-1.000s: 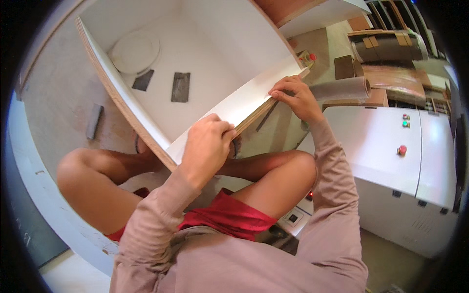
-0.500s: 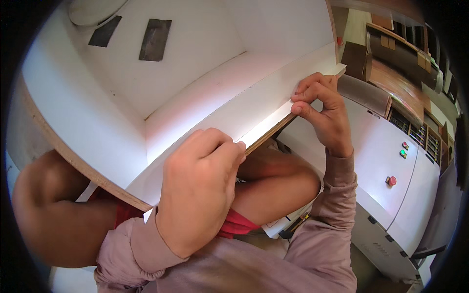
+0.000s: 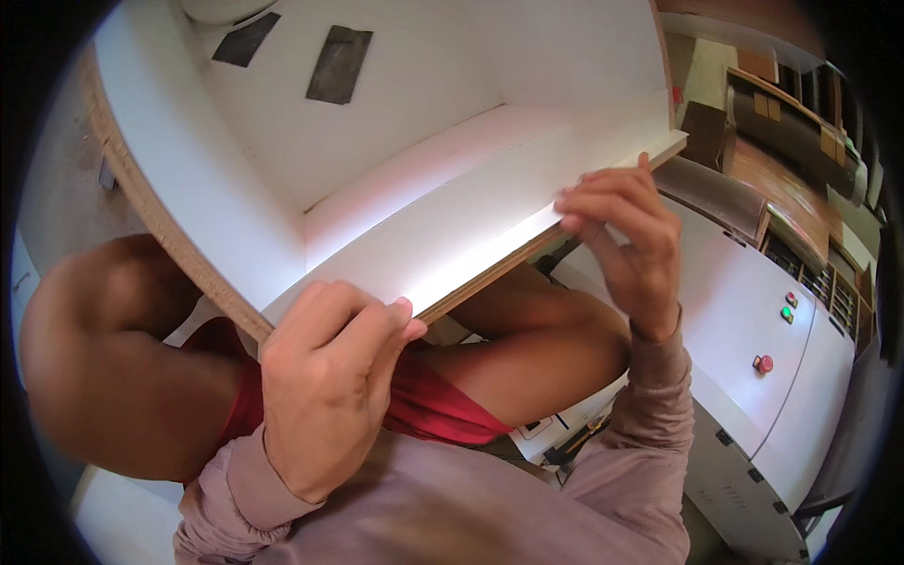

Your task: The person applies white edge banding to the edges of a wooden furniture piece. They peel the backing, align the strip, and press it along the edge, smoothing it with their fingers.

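A white panel [image 3: 490, 254] with a raw brown wood edge runs along the near side of a white box-shaped cabinet [image 3: 179, 160]. At the panel's near left part, my left hand [image 3: 325, 367] is closed, with thumb and bent index finger pinching its edge. Farther right, my right hand [image 3: 631, 235] is slightly blurred. Its fingers are stretched out over the panel's edge, apart from one another, and the thumb lies lower beside the edge. The palm sides of both hands are mostly hidden.
Two dark patches [image 3: 340, 64] mark the cabinet's inside. My bare legs [image 3: 537, 348] are bent beneath it. A light grey machine housing [image 3: 725, 320] with a red push button [image 3: 763, 364] and a green one stands at the right. Brown boards [image 3: 777, 169] lie behind it.
My left hand has slid left and nearer along the panel edge. My right hand's fingers have loosened and straightened. The cabinet appears shifted right in the view.
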A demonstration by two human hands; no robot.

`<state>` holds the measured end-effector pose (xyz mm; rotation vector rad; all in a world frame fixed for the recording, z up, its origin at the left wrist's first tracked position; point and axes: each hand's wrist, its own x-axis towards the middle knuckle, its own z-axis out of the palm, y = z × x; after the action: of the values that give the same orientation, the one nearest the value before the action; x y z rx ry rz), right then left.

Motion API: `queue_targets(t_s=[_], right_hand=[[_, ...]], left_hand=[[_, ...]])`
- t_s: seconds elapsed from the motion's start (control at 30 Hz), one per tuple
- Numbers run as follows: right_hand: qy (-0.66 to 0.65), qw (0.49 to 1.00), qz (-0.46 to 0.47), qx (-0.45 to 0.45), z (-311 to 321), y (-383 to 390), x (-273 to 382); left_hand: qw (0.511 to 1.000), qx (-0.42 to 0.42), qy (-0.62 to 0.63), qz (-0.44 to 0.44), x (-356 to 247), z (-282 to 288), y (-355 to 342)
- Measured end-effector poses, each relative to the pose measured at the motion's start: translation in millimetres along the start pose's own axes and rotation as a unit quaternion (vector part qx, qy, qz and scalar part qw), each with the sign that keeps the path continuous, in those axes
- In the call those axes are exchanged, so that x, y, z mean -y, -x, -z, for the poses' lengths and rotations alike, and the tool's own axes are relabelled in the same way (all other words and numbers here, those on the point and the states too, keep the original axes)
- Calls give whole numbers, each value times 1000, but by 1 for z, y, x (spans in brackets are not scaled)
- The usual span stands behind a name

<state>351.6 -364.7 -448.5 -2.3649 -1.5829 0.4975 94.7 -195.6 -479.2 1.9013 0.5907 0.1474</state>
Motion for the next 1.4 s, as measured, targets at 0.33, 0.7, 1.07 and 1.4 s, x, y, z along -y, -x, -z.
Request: queue_targets(t_s=[0.33, 0.7, 1.07, 1.4], right_hand=[[-72, 988, 127, 43, -33, -6, 32], [-32, 984, 176, -11, -45, -3, 5], [-122, 988, 93, 34, -22, -10, 5], [-70, 991, -3, 117, -7, -29, 7]], left_hand=[[999, 24, -34, -6, 2, 18, 14], [997, 21, -52, -61, -13, -33, -15], [999, 33, -2, -22, -18, -33, -40], [993, 109, -5, 43, -23, -22, -57]])
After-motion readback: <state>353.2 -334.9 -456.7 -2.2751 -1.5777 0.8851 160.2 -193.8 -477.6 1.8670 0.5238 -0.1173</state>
